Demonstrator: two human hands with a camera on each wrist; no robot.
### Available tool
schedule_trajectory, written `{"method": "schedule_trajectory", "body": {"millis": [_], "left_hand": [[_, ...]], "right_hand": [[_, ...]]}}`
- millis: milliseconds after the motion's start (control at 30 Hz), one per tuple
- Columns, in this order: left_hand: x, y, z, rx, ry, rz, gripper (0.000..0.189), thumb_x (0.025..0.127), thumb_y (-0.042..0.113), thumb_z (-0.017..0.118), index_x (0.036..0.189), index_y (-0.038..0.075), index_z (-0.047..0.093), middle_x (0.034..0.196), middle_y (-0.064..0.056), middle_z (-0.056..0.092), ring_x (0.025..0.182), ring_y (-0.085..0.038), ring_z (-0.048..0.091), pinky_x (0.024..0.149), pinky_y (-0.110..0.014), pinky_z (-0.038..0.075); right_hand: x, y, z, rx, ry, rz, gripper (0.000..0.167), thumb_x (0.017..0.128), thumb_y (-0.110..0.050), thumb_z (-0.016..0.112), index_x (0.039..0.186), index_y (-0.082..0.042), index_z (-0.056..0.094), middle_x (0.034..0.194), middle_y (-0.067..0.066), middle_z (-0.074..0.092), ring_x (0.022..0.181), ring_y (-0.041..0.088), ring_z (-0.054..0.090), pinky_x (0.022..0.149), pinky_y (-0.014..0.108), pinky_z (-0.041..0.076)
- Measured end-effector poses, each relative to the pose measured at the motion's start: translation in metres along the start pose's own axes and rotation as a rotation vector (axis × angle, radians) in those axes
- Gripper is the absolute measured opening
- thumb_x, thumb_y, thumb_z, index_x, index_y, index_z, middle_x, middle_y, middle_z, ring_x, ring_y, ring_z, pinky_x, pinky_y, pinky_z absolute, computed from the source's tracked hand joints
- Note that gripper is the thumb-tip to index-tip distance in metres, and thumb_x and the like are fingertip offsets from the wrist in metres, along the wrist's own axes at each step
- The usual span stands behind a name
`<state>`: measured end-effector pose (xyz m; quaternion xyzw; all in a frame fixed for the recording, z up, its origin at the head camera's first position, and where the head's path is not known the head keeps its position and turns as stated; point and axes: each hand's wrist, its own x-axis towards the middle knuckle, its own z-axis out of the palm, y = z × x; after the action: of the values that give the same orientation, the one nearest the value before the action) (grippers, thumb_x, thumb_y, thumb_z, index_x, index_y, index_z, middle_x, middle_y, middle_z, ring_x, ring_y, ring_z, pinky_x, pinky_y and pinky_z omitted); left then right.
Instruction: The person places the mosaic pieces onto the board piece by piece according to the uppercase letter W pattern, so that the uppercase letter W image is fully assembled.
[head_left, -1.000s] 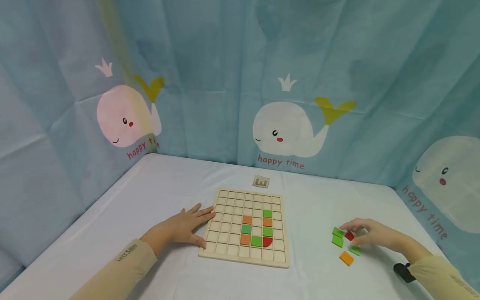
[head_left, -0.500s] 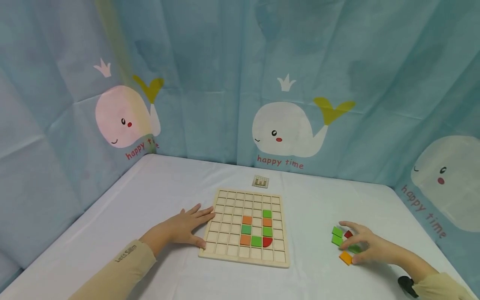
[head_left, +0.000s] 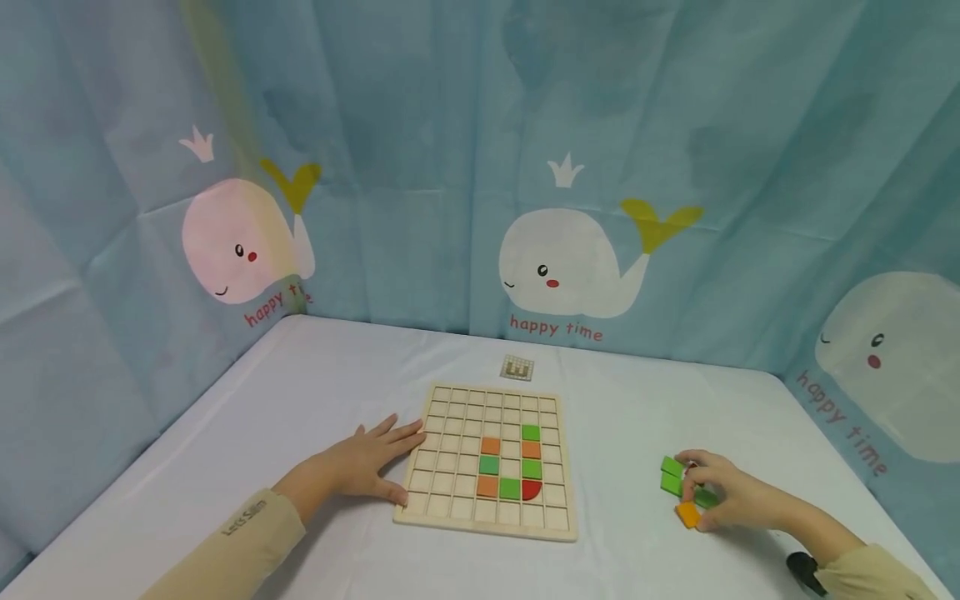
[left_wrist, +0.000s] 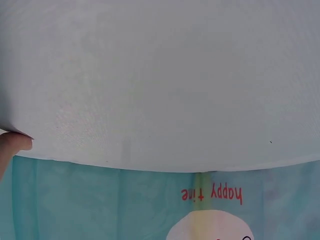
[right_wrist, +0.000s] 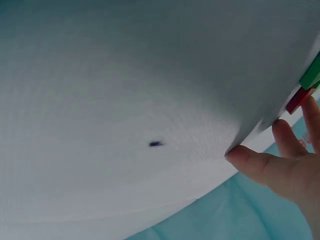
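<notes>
My left hand (head_left: 358, 463) lies with spread fingers along the left edge of a wooden grid board (head_left: 442, 507), the fingertips and thumb touching its frame. Set in the board's squares are several green and orange tiles and one red rounded tile (head_left: 531, 490). On the right, my right hand (head_left: 738, 493) pinches an orange square tile (head_left: 687, 514) between thumb and forefinger. Beside those fingers lie green tiles (head_left: 671, 482) and a red tile (right_wrist: 298, 100), partly covered by the hand in the head view. Only a thumb (left_wrist: 15, 144) shows in the left wrist view.
A small card with a grid pattern (head_left: 517, 367) lies behind the board. White cloth (head_left: 337, 367) covers the table. Blue curtains with whales (head_left: 558, 262) stand around its back and sides. A black object (head_left: 805, 572) sits at the right wrist.
My right hand has moved from the red and green tiles toward the front, and its thumb and forefinger have closed on the orange tile. The left hand has stayed on the board's edge.
</notes>
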<state>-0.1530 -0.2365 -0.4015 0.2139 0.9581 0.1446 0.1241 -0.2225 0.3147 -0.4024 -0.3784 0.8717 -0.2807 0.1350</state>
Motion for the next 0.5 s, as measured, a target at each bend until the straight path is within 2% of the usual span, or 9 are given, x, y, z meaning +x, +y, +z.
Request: {"method": "schedule_trajectory", "body": {"millis": [67,100,200,400,500], "left_hand": [[0.0,0.0,0.001,0.006,0.003,-0.001,0.1,0.076,0.069,0.064,0.153,0.012,0.034,0.16,-0.005,0.023,0.144,-0.043,0.013,0.102,-0.074,0.016],[0.0,0.0,0.002,0.007,0.002,0.0,0.1,0.076,0.069,0.064,0.153,0.012,0.034,0.16,-0.006,0.023,0.144,-0.043,0.013,0.102,-0.074,0.016],[0.001,0.0,0.003,0.008,0.002,0.003,0.1,0.076,0.069,0.063,0.153,0.013,0.034,0.16,-0.006,0.023,0.144,-0.043,0.013,0.102,-0.075,0.016],[0.003,-0.004,0.004,0.009,0.008,0.0,0.1,0.075,0.07,0.063,0.153,0.014,0.033,0.161,-0.004,0.021,0.145,-0.043,0.012,0.103,-0.074,0.015],[0.001,-0.003,0.002,0.001,0.008,0.006,0.1,0.076,0.069,0.063,0.153,0.014,0.033,0.161,-0.005,0.021,0.145,-0.043,0.012,0.102,-0.075,0.015]], "right_hand": [[0.001,-0.002,0.0,0.007,0.004,0.006,0.033,0.067,-0.012,0.083,0.084,-0.019,0.056,0.128,0.035,0.042,0.114,0.058,0.038,0.081,0.075,0.032],[0.001,-0.003,0.0,0.018,0.0,0.014,0.034,0.067,-0.01,0.083,0.084,-0.018,0.055,0.127,0.035,0.042,0.113,0.06,0.037,0.081,0.074,0.032],[0.001,-0.004,-0.002,0.035,-0.006,0.043,0.032,0.069,-0.008,0.082,0.082,-0.016,0.054,0.126,0.033,0.044,0.112,0.059,0.038,0.082,0.074,0.033],[0.004,-0.01,-0.008,0.103,-0.011,0.103,0.02,0.081,-0.01,0.075,0.083,-0.01,0.055,0.125,0.03,0.046,0.112,0.054,0.043,0.082,0.075,0.032],[0.007,-0.016,-0.011,0.148,0.006,0.145,0.018,0.086,-0.011,0.072,0.084,-0.007,0.055,0.125,0.03,0.048,0.113,0.051,0.045,0.083,0.072,0.035]]}}
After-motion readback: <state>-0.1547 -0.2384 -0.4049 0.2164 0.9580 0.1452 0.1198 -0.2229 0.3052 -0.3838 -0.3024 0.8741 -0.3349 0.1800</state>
